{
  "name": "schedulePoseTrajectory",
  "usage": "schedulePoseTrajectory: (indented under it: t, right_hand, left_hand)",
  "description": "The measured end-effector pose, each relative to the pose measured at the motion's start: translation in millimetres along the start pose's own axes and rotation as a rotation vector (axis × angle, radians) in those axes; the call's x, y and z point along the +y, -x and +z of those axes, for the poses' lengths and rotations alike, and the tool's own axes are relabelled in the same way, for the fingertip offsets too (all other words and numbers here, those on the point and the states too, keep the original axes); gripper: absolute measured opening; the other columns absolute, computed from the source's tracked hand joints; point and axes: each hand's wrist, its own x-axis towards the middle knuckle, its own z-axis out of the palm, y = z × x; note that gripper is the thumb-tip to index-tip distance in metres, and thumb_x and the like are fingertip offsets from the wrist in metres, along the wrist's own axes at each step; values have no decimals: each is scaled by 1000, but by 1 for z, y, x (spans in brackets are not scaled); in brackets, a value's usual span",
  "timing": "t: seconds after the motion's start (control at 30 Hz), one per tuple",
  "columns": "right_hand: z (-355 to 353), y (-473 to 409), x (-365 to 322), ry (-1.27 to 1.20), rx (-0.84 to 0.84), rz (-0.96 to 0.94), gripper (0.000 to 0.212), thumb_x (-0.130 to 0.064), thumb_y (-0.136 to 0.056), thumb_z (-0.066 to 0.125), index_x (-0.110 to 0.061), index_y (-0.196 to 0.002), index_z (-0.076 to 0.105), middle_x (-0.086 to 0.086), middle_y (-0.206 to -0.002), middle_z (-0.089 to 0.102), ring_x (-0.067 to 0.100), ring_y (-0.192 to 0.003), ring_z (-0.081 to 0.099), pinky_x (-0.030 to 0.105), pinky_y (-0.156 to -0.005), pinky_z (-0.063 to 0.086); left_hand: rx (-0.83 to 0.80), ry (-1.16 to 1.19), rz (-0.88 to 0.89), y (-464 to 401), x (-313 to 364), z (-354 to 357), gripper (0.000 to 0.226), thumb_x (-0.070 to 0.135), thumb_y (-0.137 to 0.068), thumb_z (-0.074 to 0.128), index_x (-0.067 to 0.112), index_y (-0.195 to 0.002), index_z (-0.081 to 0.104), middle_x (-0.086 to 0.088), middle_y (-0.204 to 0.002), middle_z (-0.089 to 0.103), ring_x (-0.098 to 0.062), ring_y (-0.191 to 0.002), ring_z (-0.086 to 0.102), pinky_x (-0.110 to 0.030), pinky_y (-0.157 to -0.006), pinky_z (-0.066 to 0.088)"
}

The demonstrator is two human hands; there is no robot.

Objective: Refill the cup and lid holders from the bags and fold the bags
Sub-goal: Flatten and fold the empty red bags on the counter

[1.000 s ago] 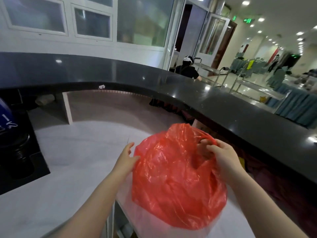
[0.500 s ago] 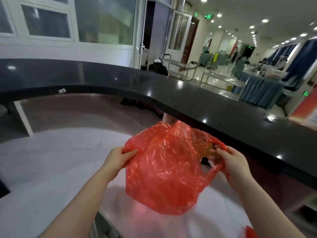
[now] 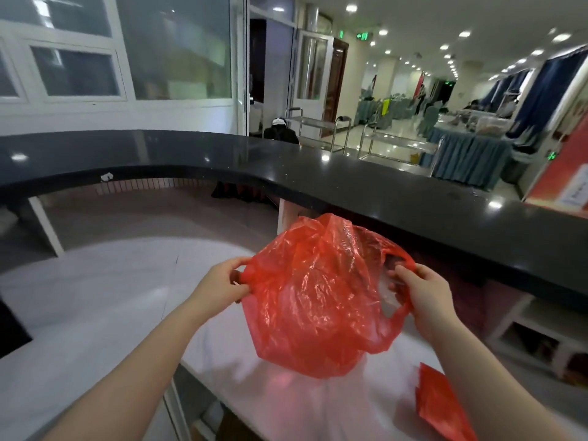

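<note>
A: Both hands have the crumpled translucent red plastic bag [image 3: 313, 300] up in the air over the white marble worktop [image 3: 95, 300]. The left hand [image 3: 219, 283] pinches the bag's left edge, thumb curled over the film. The right hand [image 3: 424, 296] has its fingers curled round the handle loop on the right.

B: So it looks ready for folding?

A: I'd judge so; it hangs limp and looks empty. To do it well, pull the two edges apart until the film is taut, lay it flat on the worktop, press the air out, then fold.

B: Anything close by in the way?

A: A second piece of red plastic [image 3: 440, 405] lies at the lower right on the same surface, just under the right forearm. Keep the bag off it.

B: And beyond?

A: The curved black glossy counter [image 3: 381, 192] rises behind the bag, close enough that the top of the bag may brush it. Past that, a seated person in dark clothes [image 3: 280, 132] and steel trolleys [image 3: 321, 125]. No cup or lid holders are visible.
</note>
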Motion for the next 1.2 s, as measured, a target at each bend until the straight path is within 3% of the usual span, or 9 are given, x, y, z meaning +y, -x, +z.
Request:
schedulePoseTrajectory:
  t: [0.17, 0.33, 0.57, 0.77, 0.87, 0.97, 1.03, 1.1, 1.2]
  right_hand:
    - [-34, 20, 9, 52, 73, 30, 10, -15, -88, 65, -17, -79, 68, -2, -68, 68, 8, -52, 60, 22, -48, 48]
    - [-80, 40, 13, 149, 230, 15, 6, -11, -87, 64, -10, -88, 70, 6, -69, 61, 21, -65, 55, 36, -67, 48]
    - [-138, 95, 31, 394, 460, 119, 19, -24, -87, 67, -13, -101, 71, 8, -82, 66, 28, -74, 56, 32, -67, 42]
    - [-146, 144, 39, -115, 415, 400, 21, -1, -96, 41, -2, -80, 55, 2, -37, 56, 9, -27, 50, 13, -27, 30]
    - [-143, 162, 39, -447, 436, 389, 18, 0, -99, 34, 1, -90, 50, 11, -51, 66, 21, -42, 65, 24, -33, 48]
    - [-142, 171, 37, -590, 390, 389, 18, -8, -100, 34, -3, -94, 51, 20, -87, 66, 31, -55, 69, 35, -47, 58]
    - [-138, 170, 33, -581, 289, 413, 22, -17, -99, 32, -9, -93, 52, 20, -107, 62, 34, -71, 70, 44, -70, 58]
    - [-129, 167, 25, -552, 204, 420, 35, -33, -100, 34, -10, -117, 54, 18, -118, 60, 36, -96, 64, 47, -87, 50]
    - [-112, 163, 15, -504, 163, 394, 51, -54, -96, 42, -15, -126, 53, 16, -110, 65, 32, -95, 63, 44, -78, 52]
  left_hand:
    - [165, -238, 3, 16, -2, -5, 46, -5, -72, 57, 31, -99, 66, 9, -70, 68, -10, -56, 64, -25, -57, 51]
    - [283, -452, -61, 18, -2, -21, 38, 5, -75, 54, 26, -102, 70, 1, -92, 73, -18, -74, 61, -27, -67, 44]
    - [267, -534, -173, 57, -16, -55, 20, 11, -77, 54, 24, -84, 68, 6, -46, 62, -8, -57, 58, -25, -53, 36]
    - [214, -397, -278, 95, -36, -70, 24, 8, -81, 45, 13, -94, 64, 5, -53, 68, -19, -61, 67, -29, -61, 46]
    - [187, -358, -220, 114, -40, -62, 51, 4, -86, 42, 24, -133, 48, -3, -91, 73, -13, -60, 66, -19, -51, 41]
    - [15, -459, -60, 126, -40, -61, 64, 0, -87, 43, 37, -140, 43, -2, -117, 62, -9, -65, 64, -13, -51, 41]
    - [-90, -525, 3, 127, -36, -64, 55, 1, -86, 47, 34, -128, 59, 4, -110, 66, -6, -61, 65, -11, -57, 42]
    - [-148, -620, 32, 126, -32, -66, 39, 7, -85, 55, 28, -116, 69, 9, -96, 69, -2, -62, 63, -12, -62, 42]
    - [-103, -745, 74, 123, -24, -64, 21, 19, -84, 63, 28, -99, 76, 11, -87, 72, -4, -70, 61, -19, -64, 41]
